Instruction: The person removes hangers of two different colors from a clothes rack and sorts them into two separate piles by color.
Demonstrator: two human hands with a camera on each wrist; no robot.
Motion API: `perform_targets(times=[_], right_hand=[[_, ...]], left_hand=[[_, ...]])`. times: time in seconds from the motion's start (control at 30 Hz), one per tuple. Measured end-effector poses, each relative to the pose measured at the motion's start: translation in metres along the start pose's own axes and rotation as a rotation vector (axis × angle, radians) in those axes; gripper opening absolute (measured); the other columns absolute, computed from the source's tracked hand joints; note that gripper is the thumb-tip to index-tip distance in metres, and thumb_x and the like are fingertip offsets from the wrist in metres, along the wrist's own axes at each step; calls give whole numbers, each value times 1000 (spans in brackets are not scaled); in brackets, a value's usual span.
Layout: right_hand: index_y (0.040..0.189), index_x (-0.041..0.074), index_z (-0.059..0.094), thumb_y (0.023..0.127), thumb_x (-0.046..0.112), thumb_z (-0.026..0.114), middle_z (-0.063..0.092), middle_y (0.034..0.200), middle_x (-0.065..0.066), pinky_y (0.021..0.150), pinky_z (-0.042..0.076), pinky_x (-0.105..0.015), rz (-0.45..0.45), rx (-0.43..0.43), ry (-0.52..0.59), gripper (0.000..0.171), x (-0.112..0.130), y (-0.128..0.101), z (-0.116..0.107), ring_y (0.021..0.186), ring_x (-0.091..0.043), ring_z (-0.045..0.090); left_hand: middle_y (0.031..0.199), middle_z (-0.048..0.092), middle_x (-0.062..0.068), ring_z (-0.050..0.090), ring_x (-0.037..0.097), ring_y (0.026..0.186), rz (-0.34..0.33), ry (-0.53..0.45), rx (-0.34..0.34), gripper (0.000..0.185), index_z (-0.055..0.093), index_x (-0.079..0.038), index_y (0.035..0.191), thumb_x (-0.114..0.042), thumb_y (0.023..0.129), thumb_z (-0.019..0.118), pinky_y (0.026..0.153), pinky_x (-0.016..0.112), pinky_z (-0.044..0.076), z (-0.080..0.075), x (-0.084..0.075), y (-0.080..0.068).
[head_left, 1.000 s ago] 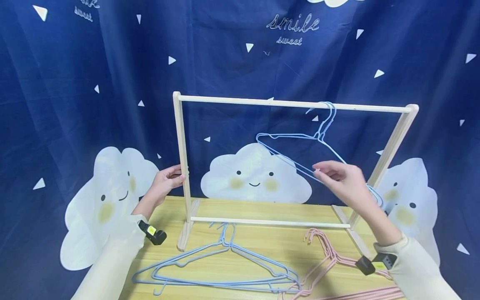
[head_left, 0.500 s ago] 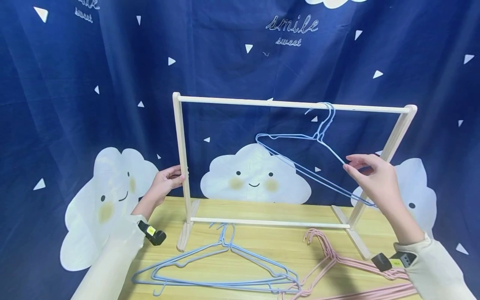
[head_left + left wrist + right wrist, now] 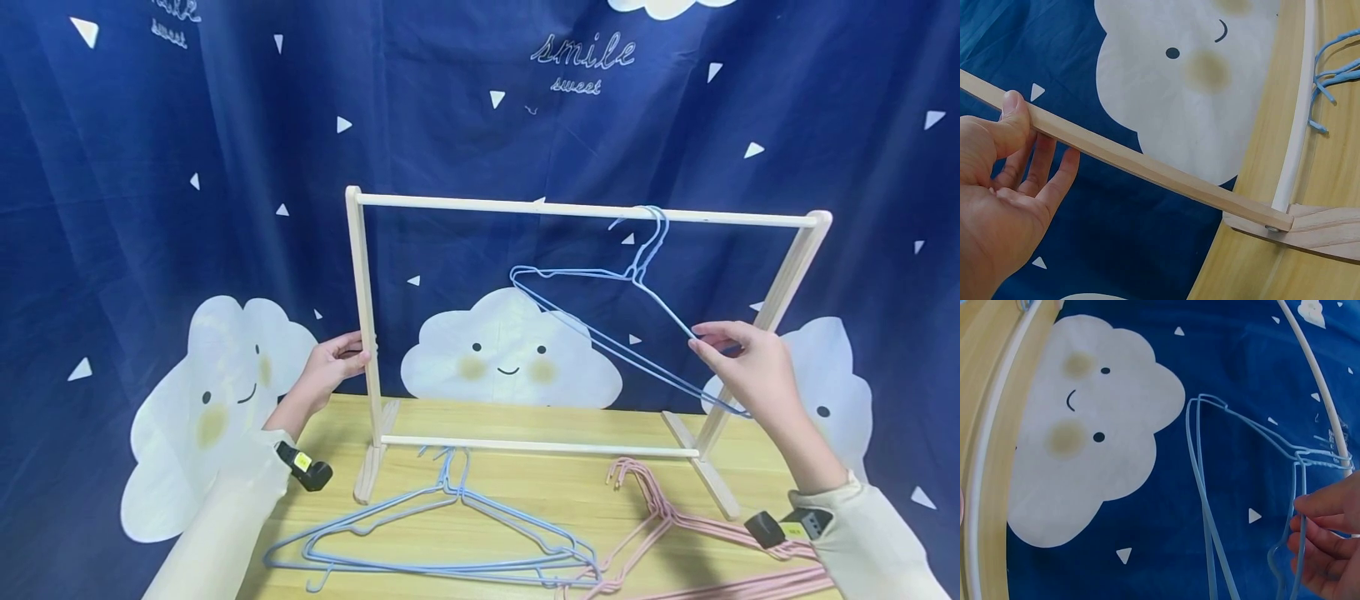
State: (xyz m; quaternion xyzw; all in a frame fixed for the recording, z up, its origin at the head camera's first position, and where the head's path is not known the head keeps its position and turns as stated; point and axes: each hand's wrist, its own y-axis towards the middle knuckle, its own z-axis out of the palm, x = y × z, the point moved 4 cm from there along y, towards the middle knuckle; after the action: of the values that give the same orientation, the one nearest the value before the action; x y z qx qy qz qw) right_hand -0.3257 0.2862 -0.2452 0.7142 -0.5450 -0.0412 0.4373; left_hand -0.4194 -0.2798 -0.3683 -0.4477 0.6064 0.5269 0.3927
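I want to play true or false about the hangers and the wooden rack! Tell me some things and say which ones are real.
1. The blue hangers on the rail hang from the rack's top bar. True.
2. The left hand holds a pink hanger. False: it grips the rack's left post.
3. The right hand pinches the hanging blue hangers. True.
4. The pink hangers hang on the rack. False: they lie on the table.
5. More blue hangers lie on the table. True.

pink hangers (image 3: 697, 542) run off the head view's bottom edge.
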Motion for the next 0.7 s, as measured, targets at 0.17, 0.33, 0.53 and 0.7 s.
perform_targets(times=[0.17, 0.33, 0.53, 0.7], right_hand=[[110, -1, 75, 94, 15, 74, 74, 96, -24, 61, 41, -3, 4, 6, -17, 23, 0, 0, 0, 72, 18, 45], [107, -2, 76, 95, 15, 72, 72, 95, -23, 58, 40, -9, -2, -15, -35, 21, 2, -1, -1, 71, 13, 43], [102, -4, 75, 95, 10, 70, 68, 88, -19, 58, 36, -9, -20, -77, -31, 17, 5, -3, -1, 71, 8, 42], [100, -5, 75, 96, 8, 70, 67, 82, -18, 55, 36, -8, -11, -127, -3, 15, 8, -2, -1, 66, 7, 43]], left_hand=[[96, 67, -19, 68, -4, 90, 6, 2, 1, 53, 46, 13, 144, -6, 99, 67, 84, 16, 59, 0, 2, 0], [96, 67, -20, 68, -4, 90, 7, 6, -1, 54, 45, 12, 145, -7, 99, 66, 84, 15, 58, -1, 2, 0], [96, 67, -20, 67, -5, 90, 2, 14, -1, 54, 46, 12, 145, -7, 99, 66, 85, 16, 58, -1, 1, 0], [96, 66, -19, 67, -4, 90, -4, 17, -1, 54, 46, 11, 145, -8, 99, 66, 85, 15, 58, -2, 1, -1]])
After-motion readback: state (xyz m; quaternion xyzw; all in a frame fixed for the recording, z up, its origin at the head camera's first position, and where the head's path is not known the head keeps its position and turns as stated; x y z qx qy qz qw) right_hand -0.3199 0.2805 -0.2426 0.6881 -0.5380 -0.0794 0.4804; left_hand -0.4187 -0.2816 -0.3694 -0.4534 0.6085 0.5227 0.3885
